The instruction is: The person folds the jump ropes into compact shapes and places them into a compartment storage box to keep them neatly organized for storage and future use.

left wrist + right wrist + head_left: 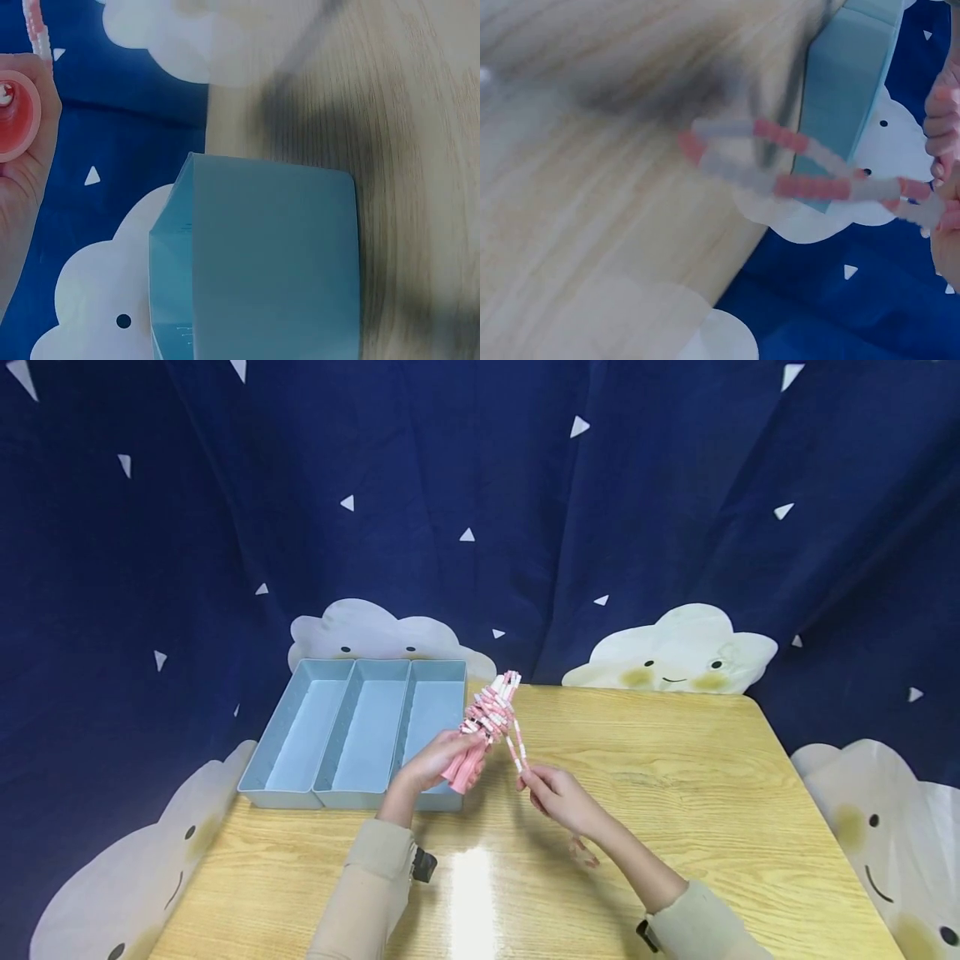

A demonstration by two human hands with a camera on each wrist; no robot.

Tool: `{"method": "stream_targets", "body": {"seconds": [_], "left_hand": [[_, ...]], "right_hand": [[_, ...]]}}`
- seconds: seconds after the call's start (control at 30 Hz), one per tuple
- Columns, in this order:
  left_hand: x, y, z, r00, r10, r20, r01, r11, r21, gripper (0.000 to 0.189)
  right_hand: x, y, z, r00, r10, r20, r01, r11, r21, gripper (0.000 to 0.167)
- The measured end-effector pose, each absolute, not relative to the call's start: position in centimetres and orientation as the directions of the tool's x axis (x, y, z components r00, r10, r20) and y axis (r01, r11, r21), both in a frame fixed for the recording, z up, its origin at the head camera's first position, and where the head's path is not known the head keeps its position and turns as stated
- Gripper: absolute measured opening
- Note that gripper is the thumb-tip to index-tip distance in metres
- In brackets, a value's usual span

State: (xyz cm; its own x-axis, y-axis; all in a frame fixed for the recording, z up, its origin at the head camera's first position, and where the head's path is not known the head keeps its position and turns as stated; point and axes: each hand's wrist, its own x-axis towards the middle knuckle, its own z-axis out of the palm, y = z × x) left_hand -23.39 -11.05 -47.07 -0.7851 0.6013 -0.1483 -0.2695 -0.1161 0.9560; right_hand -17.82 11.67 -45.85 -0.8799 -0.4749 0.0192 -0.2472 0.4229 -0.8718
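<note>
A jump rope (491, 708) of pink and white beads, wound into a bundle, is held up above the table's middle. My left hand (450, 756) grips it near its pink handles (463, 770), which point down toward me. The left wrist view shows the hollow end of one handle (30, 116) in that hand. To the right, my right hand (558, 797) pinches a doubled length of beaded cord drawn from the bundle. A blurred loop (810, 186) of this cord extends past the right fingers in the right wrist view.
Three long light blue bins (352, 797) stand side by side on the left of the wooden table (675, 760), the right one close beside my left hand. A dark blue curtain (420, 460) with white triangles and cloud faces surrounds the table.
</note>
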Motion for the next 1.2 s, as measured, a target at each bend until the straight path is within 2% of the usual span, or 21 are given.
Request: {"method": "stream_targets", "body": {"seconds": [0.23, 0.5, 0.83, 1.2], "left_hand": [[-23.3, -10.8, -47.1, -0.759, 0.62, -0.198, -0.273, -0.027, 0.962, 0.031], [-23.0, -10.7, -47.0, -0.713, 0.659, -0.24, -0.266, 0.063, 0.962, 0.028], [-22.8, -10.6, -46.9, -0.641, 0.71, -0.292, -0.227, 0.188, 0.955, 0.028], [-22.7, -10.4, -47.0, -0.514, 0.776, -0.367, -0.249, 0.274, 0.929, 0.026]], "right_hand": [[-18.4, 12.0, -44.2, -0.812, -0.578, 0.085, -0.458, 0.54, -0.706, 0.026], [-19.2, 12.1, -41.9, -0.718, -0.693, 0.065, -0.62, 0.594, -0.513, 0.026], [-20.0, 12.1, -40.2, -0.634, -0.773, 0.041, -0.702, 0.552, -0.449, 0.024], [-21.2, 12.4, -39.7, -0.543, -0.837, 0.074, -0.77, 0.461, -0.441, 0.024]]}}
